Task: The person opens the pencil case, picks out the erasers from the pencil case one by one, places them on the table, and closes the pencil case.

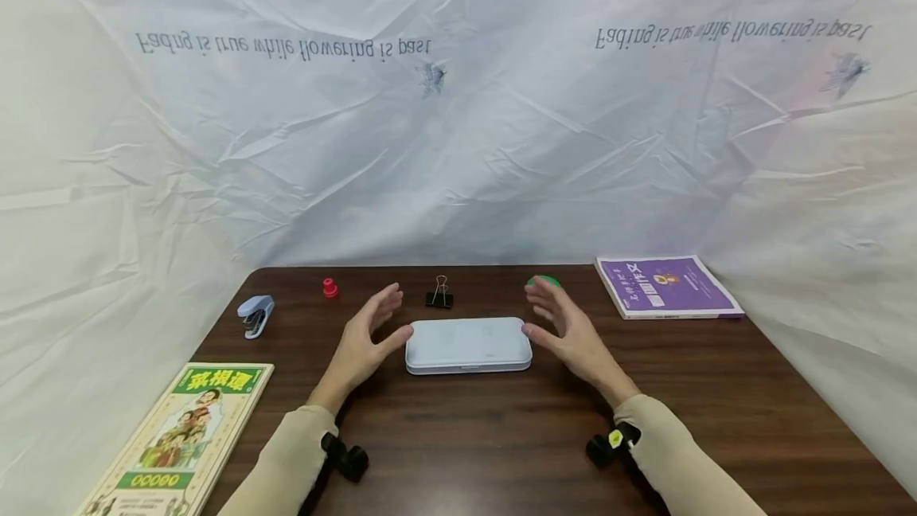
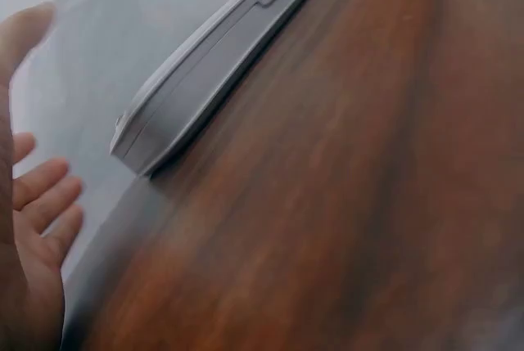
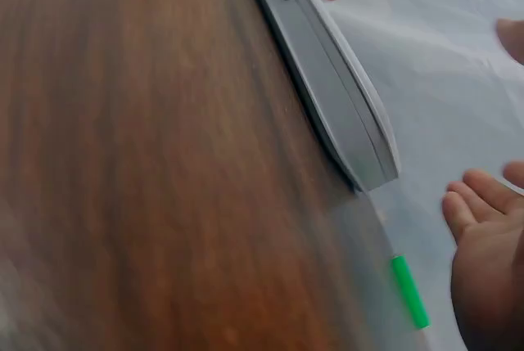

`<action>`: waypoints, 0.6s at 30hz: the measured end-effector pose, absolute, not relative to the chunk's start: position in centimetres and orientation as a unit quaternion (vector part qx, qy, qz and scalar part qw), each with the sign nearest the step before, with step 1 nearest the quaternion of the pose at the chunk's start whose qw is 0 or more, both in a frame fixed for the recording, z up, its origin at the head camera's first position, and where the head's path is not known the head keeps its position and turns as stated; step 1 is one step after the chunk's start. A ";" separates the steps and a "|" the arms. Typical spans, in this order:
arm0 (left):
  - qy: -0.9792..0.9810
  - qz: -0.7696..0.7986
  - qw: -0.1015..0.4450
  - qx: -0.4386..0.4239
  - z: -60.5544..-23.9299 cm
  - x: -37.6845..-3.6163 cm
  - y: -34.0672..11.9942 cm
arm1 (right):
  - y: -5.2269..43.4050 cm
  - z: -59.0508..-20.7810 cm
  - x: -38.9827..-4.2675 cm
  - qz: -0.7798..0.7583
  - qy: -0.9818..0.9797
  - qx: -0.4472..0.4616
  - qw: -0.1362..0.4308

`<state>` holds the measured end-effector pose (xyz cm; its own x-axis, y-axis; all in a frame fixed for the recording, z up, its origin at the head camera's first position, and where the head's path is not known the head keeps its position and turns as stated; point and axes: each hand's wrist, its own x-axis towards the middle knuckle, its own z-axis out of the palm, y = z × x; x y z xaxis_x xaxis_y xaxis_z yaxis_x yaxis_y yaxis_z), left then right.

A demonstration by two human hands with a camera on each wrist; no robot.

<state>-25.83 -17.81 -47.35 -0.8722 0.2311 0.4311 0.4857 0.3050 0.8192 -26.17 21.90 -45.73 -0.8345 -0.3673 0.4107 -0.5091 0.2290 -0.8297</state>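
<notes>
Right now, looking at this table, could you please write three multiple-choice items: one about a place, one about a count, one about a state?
1. Where is the black binder clip?
A. behind the white case
B. on the purple book
C. beside the stapler

2. How many books lie on the table?
A. one
B. two
C. three

3. How is the white case?
A. open
B. closed, flat
C. standing on end

Answers:
1 A, the clip stands just beyond the case's far edge.
2 B, the purple book and the green-titled book.
3 B, the lid is down, with the left hand and right hand open at its ends.
</notes>
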 end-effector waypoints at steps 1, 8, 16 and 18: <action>-0.804 -0.540 0.108 -0.226 -47.6 -25.9 -18.0 | 22.0 -46.0 -26.2 0.551 -0.784 0.281 0.049; -0.843 -0.477 0.063 -0.242 -47.9 -26.2 -18.2 | 22.1 -46.7 -26.4 0.486 -0.826 0.284 -0.023; -0.871 -0.405 0.064 -0.271 -48.0 -26.1 -18.1 | 22.0 -46.5 -26.4 0.397 -0.871 0.289 -0.025; -0.874 -0.395 0.060 -0.278 -48.1 -26.2 -18.0 | 21.9 -46.6 -26.5 0.386 -0.875 0.292 -0.020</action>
